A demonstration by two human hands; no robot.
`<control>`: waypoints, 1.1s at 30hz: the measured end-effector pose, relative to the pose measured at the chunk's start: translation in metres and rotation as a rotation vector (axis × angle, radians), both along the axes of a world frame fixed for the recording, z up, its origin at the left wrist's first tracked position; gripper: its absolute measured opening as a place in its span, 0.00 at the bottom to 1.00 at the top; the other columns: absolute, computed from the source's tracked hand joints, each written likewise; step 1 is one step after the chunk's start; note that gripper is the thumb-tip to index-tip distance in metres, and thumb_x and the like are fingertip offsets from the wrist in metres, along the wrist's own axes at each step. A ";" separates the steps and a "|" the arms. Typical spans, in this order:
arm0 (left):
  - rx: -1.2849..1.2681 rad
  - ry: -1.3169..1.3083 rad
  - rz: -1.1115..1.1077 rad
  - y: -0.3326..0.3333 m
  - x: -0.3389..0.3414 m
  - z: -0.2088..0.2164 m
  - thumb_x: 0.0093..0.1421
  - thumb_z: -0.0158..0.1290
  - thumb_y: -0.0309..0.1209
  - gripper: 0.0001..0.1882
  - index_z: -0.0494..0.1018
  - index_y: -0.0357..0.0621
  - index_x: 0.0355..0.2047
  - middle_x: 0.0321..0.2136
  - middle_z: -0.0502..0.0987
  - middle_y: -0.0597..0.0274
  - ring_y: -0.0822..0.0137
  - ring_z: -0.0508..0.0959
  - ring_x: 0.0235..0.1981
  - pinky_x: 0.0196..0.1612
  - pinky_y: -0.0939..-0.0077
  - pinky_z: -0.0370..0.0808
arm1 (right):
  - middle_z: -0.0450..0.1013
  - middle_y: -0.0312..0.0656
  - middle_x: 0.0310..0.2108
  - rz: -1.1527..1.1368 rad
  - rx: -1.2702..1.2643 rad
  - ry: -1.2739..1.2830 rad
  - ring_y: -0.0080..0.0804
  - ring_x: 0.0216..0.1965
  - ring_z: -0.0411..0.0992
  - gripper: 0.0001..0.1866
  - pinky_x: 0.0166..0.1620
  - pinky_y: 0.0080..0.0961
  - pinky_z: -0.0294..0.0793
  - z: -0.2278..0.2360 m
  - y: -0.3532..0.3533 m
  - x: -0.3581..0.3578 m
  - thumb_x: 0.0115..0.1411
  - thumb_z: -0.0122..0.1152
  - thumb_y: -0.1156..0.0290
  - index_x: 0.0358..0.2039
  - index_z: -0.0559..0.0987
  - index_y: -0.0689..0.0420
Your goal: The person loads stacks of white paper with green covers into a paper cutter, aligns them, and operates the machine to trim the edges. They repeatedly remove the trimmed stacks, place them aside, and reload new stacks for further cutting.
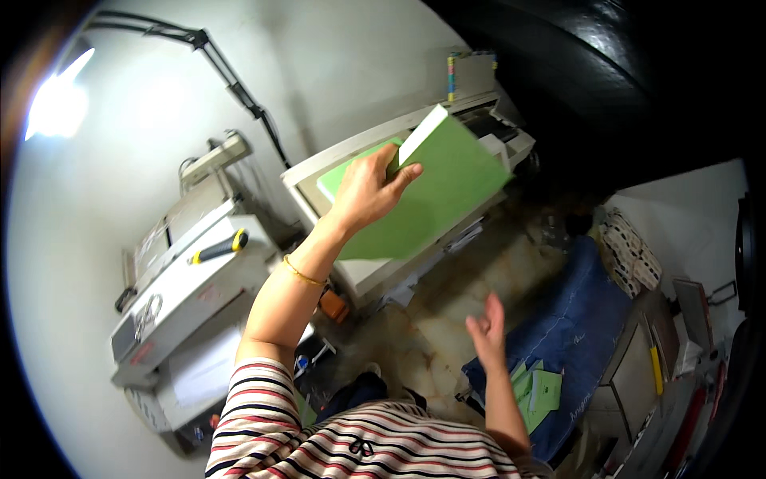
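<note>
Green and flat, a slab [447, 188] with a white strip along its upper left edge fills the middle of the head view, tilted above a pale table [363, 281]. Whether it is one board or a stack of sheets, I cannot tell. The left hand [369, 190] grasps it near that strip, the thumb lying toward its upper face and the other fingers partly hidden. Another green piece [329, 182] shows just beyond the wrist, over the same table. A yellow bracelet [302, 274] circles the left forearm, below which comes a striped sleeve [255, 407].

The right hand [488, 329] holds nothing; slightly blurred, it hangs well apart from the slab, thumb and fingers spread, above a marbled floor [427, 339]. Near its forearm, several green pieces [542, 391] lie on a blue cloth [570, 323], with a patterned cloth [629, 243] beyond.

To the left, a yellow-and-black utility knife [219, 247] lies on a white machine [179, 291], scissors [148, 314] farther along it. Behind stands a lit lamp on a black jointed arm [227, 72].
</note>
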State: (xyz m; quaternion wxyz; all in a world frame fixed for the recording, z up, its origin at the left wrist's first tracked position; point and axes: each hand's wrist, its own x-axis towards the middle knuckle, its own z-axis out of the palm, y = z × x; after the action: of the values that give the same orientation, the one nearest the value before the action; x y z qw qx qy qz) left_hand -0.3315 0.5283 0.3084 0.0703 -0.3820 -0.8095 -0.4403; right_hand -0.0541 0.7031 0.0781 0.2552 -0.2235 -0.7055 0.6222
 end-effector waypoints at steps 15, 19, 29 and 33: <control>0.455 -0.896 0.221 -0.181 0.224 -0.104 0.65 0.52 0.44 0.20 0.74 0.36 0.41 0.34 0.77 0.62 0.74 0.77 0.31 0.34 0.75 0.75 | 0.72 0.44 0.50 1.005 -0.766 -0.264 0.36 0.49 0.72 0.24 0.51 0.33 0.71 0.051 -0.049 0.033 0.60 0.58 0.68 0.56 0.69 0.63; 0.563 -0.936 0.276 -0.234 0.246 -0.107 0.65 0.52 0.44 0.20 0.73 0.37 0.43 0.34 0.78 0.61 0.73 0.78 0.31 0.32 0.76 0.75 | 0.72 0.44 0.49 1.193 -0.692 -0.380 0.34 0.49 0.72 0.23 0.51 0.32 0.72 0.070 -0.091 0.006 0.61 0.57 0.69 0.55 0.69 0.64; 0.615 -0.859 0.577 -0.429 0.243 -0.188 0.71 0.39 0.40 0.24 0.64 0.34 0.59 0.54 0.72 0.51 0.62 0.74 0.52 0.54 0.68 0.72 | 0.71 0.46 0.52 1.198 -1.105 -0.494 0.37 0.49 0.74 0.21 0.53 0.34 0.75 0.043 -0.254 -0.018 0.64 0.56 0.73 0.56 0.68 0.63; -0.666 0.026 0.814 -0.488 0.236 -0.255 0.63 0.48 0.42 0.29 0.64 0.40 0.60 0.63 0.62 0.46 0.49 0.58 0.66 0.67 0.54 0.54 | 0.70 0.48 0.53 1.011 -1.371 -0.543 0.40 0.52 0.72 0.21 0.55 0.38 0.75 0.017 -0.305 -0.027 0.65 0.54 0.73 0.57 0.66 0.64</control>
State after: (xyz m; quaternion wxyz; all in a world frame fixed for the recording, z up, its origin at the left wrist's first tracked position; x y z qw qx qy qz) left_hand -0.0953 0.0406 0.0536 0.1203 -0.0438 -0.9875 -0.0917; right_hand -0.0811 0.3985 0.0951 -0.4151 -0.1287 -0.2291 0.8710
